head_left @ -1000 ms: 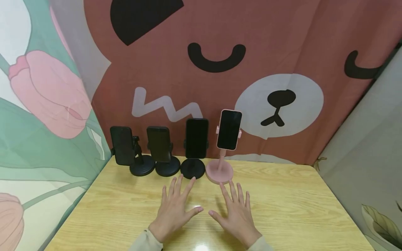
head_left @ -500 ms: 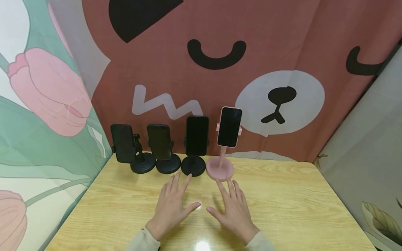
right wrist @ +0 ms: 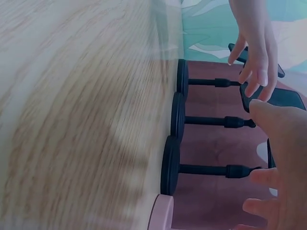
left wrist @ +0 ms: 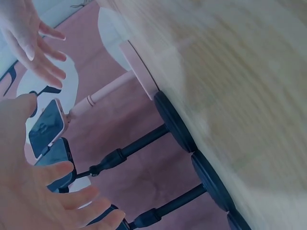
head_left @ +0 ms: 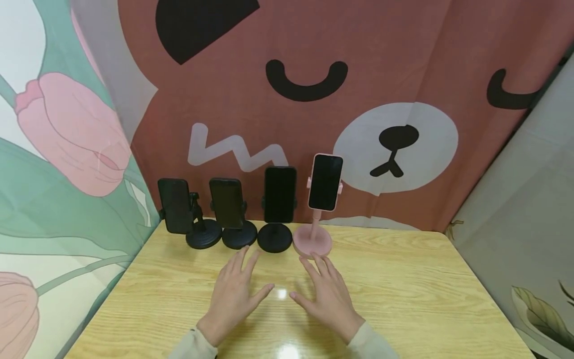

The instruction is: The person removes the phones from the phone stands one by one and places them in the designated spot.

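Both bare hands hover over the wooden table, fingers spread and holding nothing. My left hand (head_left: 233, 294) is in front of the black stands, its fingertips overlapping the base edge of the second stand (head_left: 239, 236) in the head view. My right hand (head_left: 331, 299) is in front of the pink phone stand (head_left: 312, 241), fingertips right at its base. That stand holds a phone with a pale rim (head_left: 325, 182). Three black stands to its left carry dark phones: one at the far left (head_left: 175, 206), one beside it (head_left: 226, 203), and a taller one (head_left: 280, 194).
The stands form a row along the back edge of the wooden table (head_left: 417, 289), bases close together. Behind them hangs a curtain with a bear print (head_left: 224, 99). A floral curtain (head_left: 67, 209) hangs at the left, and a grey one (head_left: 529, 199) at the right.
My left hand has drifted left and a little toward me. The right hand has shifted slightly left, its fingers drawn closer together. The stands and phones have stayed in place.
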Tool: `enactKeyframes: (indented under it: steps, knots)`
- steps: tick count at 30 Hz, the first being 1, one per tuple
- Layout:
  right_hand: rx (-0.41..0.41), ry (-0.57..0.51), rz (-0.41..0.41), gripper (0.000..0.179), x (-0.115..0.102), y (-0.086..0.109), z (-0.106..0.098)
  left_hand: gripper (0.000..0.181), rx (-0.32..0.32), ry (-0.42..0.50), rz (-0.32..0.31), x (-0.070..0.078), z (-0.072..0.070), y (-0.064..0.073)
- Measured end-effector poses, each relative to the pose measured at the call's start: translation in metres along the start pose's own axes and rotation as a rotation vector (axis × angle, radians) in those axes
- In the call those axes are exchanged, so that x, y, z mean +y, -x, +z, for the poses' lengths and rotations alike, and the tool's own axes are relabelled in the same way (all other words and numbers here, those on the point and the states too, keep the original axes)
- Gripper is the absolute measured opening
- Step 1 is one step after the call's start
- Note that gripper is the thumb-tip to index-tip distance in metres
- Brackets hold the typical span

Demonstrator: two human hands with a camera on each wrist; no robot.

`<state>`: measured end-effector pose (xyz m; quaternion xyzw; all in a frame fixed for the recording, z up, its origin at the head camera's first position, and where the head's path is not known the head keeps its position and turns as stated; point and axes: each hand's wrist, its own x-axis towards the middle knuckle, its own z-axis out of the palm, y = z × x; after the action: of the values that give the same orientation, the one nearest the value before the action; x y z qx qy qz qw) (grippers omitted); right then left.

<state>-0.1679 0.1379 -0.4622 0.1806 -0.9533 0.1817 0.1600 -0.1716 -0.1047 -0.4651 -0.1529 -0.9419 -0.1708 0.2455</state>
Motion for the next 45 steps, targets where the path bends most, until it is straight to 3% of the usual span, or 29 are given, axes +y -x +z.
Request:
enactKeyframes:
  steps: [17,26,31,45]
  knots:
    - [0.013,-0.036,-0.062,0.077,-0.015,-0.011,-0.011,0.074,0.099,-0.021,0.008,-0.011,-0.018,-0.003]
    - [0.005,0.004,-0.114,0.071,-0.022,-0.018,-0.018,0.073,0.103,-0.032,-0.011,-0.022,-0.030,-0.003]
    - [-0.036,-0.017,-0.108,0.068,-0.024,-0.024,-0.021,0.071,0.129,-0.037,-0.003,-0.027,-0.035,-0.004]
    - [-0.051,-0.017,-0.141,0.062,-0.034,-0.037,-0.017,0.067,0.169,-0.048,-0.002,-0.041,-0.047,-0.007]
